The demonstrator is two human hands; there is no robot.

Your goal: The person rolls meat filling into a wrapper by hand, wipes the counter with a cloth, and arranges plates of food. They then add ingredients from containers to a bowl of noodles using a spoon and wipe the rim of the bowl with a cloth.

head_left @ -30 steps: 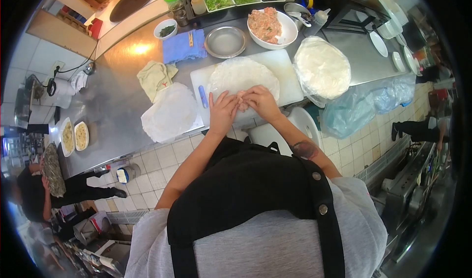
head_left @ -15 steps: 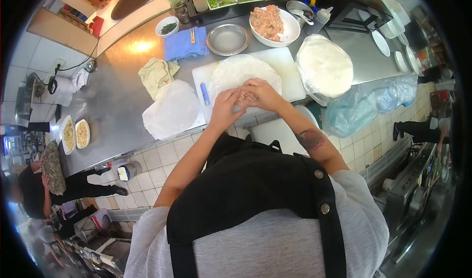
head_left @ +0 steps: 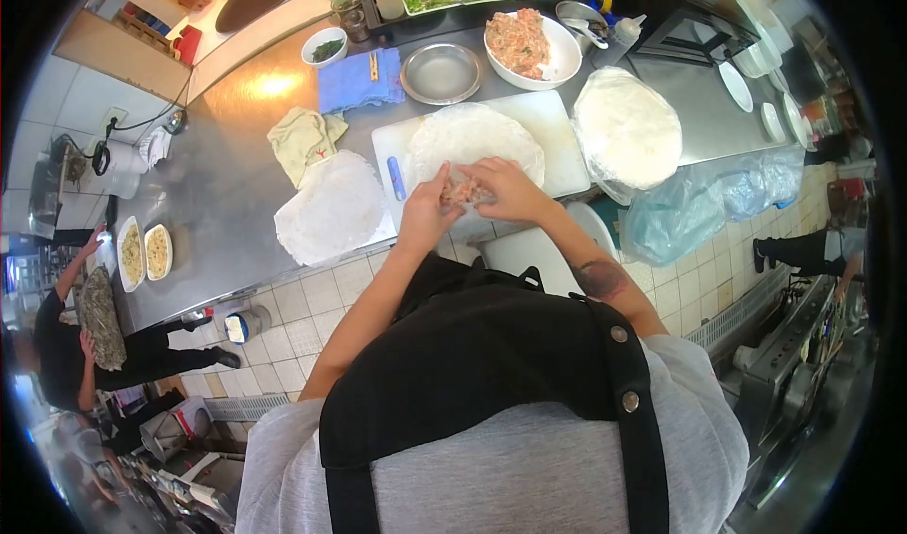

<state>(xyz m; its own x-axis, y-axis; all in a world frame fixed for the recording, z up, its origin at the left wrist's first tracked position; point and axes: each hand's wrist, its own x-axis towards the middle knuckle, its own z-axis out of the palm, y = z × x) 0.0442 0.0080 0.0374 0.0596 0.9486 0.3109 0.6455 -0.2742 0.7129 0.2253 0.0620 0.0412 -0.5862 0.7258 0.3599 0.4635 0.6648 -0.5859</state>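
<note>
A round white dough sheet (head_left: 472,137) lies on the white cutting board (head_left: 559,152). At the sheet's near edge is a small mound of pinkish filling (head_left: 463,192), between my two hands. My left hand (head_left: 430,208) curves round its left side, fingers bent against it. From the right, my right hand (head_left: 505,189) holds it with curled fingers. The undersides of the fingers are hidden. The board's blue handle mark (head_left: 395,177) shows left of the sheet.
A white bowl of filling (head_left: 564,57) and a metal dish (head_left: 441,73) stand beyond the board. More round sheets lie left (head_left: 333,208) and right (head_left: 627,130). Blue cloth (head_left: 345,85) is behind. A co-worker (head_left: 61,345) stands far left.
My hands have shifted slightly and parted a little, with more filling showing between them. The co-worker at far left has stretched an arm toward the two dishes on the counter.
</note>
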